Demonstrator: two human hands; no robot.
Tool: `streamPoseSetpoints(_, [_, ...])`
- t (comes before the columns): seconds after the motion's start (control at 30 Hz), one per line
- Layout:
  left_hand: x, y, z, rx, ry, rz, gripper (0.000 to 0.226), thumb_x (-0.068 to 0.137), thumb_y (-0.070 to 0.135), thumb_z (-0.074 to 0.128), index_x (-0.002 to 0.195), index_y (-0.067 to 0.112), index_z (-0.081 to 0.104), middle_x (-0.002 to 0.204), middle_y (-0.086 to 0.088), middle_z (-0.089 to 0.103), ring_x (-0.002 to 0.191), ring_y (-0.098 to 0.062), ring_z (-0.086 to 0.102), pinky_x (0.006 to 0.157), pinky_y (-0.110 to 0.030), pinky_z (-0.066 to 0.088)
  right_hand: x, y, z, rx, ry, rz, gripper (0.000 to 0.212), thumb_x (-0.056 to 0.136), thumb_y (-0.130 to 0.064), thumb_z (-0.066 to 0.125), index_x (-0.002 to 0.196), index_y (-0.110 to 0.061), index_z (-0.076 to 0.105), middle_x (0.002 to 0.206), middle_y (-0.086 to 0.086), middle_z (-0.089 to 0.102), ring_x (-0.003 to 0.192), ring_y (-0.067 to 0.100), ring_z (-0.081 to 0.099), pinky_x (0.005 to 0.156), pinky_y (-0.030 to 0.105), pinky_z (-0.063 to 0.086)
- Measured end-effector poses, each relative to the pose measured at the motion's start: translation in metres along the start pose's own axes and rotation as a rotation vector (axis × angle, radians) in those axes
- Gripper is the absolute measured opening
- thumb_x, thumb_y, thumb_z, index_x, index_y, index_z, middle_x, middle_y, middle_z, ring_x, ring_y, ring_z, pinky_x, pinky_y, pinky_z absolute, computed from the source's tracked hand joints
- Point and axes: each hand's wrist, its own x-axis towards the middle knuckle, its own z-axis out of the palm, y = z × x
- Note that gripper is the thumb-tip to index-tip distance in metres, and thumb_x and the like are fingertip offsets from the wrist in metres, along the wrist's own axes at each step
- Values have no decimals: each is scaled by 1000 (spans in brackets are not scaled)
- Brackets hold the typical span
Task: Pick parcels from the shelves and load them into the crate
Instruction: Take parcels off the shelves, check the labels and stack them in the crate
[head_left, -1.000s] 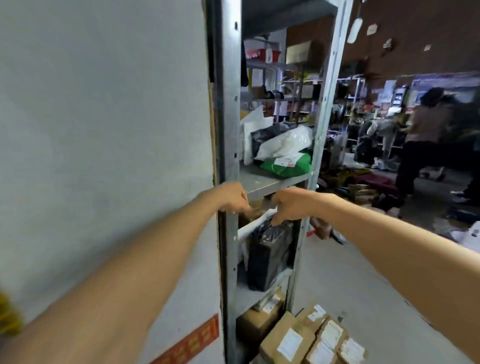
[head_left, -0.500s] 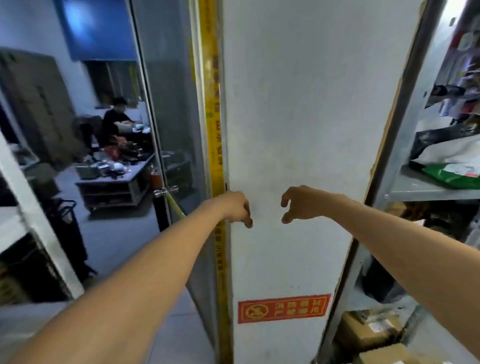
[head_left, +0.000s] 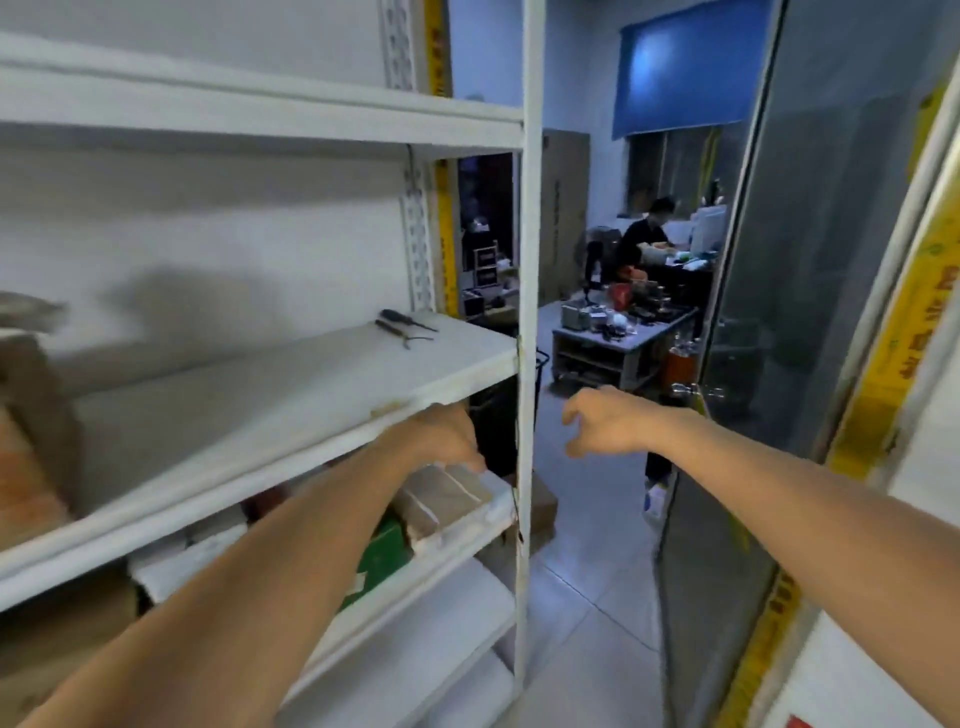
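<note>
My left hand (head_left: 448, 435) hangs in front of the edge of the white shelf unit (head_left: 291, 415), fingers loosely curled, holding nothing. My right hand (head_left: 607, 422) floats to the right of the shelf post (head_left: 529, 312), fingers loosely bent and empty. On the shelf below my left hand lies a brown taped parcel (head_left: 442, 500), with a green box (head_left: 382, 551) and white parcels (head_left: 208, 543) beside it. My left forearm covers part of them. No crate is in view.
Two hand tools (head_left: 406, 328) lie at the back of the middle shelf. Cardboard boxes (head_left: 26, 447) sit at its left end. A glass door (head_left: 810, 322) stands to the right. Beyond it a person (head_left: 647, 234) works at a cluttered table (head_left: 618, 332).
The view has swung left from the grey metal shelf, past a white wall, to this white shelf unit. The white parcel my hands held a second ago is gone from them.
</note>
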Motion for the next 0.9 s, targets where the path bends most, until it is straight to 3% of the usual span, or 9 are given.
streamPoseSetpoints(0.13, [-69, -69, 5, -45, 92, -254, 34, 77, 37, 75, 106, 19, 70, 102, -2, 69, 90, -18, 65, 83, -32, 55, 26, -85, 17, -5, -57, -237, 46, 86, -30, 71, 117, 3, 59, 112, 26, 60, 97, 38, 61, 81, 42, 51])
streamPoseSetpoints(0.2, [-107, -96, 7, -42, 108, -357, 39, 80, 39, 73, 113, 19, 68, 109, -1, 68, 96, -19, 65, 85, -29, 53, 28, -129, 30, -1, -82, -347, 37, 85, -30, 71, 111, -6, 60, 105, 14, 61, 92, 29, 61, 74, 34, 48])
streamPoseSetpoints(0.3, [-164, -128, 8, -48, 124, -505, 40, 83, 39, 71, 111, 10, 70, 110, -6, 71, 101, -23, 66, 84, -29, 50, 23, -193, 53, 5, -108, -492, 35, 83, -27, 72, 112, -10, 63, 109, 7, 65, 96, 23, 63, 83, 36, 52])
streamPoseSetpoints(0.37, [-201, -146, 11, -100, 157, -589, 41, 84, 38, 71, 112, 8, 70, 111, -8, 70, 101, -24, 66, 88, -31, 51, 17, -236, 65, -27, -128, -578, 30, 83, -26, 70, 110, -14, 64, 107, 6, 67, 90, 21, 65, 82, 39, 56])
streamPoseSetpoints(0.47, [-252, -167, 18, -112, 193, -707, 42, 83, 38, 72, 114, 10, 69, 114, -7, 68, 104, -25, 64, 94, -34, 51, 2, -298, 79, -66, -136, -718, 36, 81, -32, 74, 111, -17, 62, 102, 4, 65, 84, 19, 63, 76, 35, 55])
streamPoseSetpoints(0.67, [-353, -208, 36, -185, 179, -923, 43, 87, 33, 70, 122, 11, 64, 121, -8, 65, 109, -24, 63, 98, -35, 49, -45, -402, 110, -89, -205, -956, 53, 82, -38, 72, 128, -17, 55, 118, 0, 57, 96, 15, 55, 76, 27, 45])
streamPoseSetpoints(0.77, [-401, -227, 50, -240, 205, -984, 41, 87, 27, 70, 122, 6, 64, 119, -13, 67, 107, -28, 65, 95, -35, 51, -70, -440, 127, -129, -226, -1045, 51, 81, -38, 73, 124, -15, 57, 107, -1, 57, 93, 17, 56, 77, 33, 51])
streamPoseSetpoints(0.9, [-455, -254, 71, -357, 290, -1073, 40, 85, 20, 72, 120, 2, 65, 116, -20, 68, 106, -32, 66, 90, -38, 53, -97, -486, 155, -202, -266, -1121, 52, 83, -34, 71, 122, -2, 59, 113, 19, 63, 100, 31, 62, 86, 46, 52])
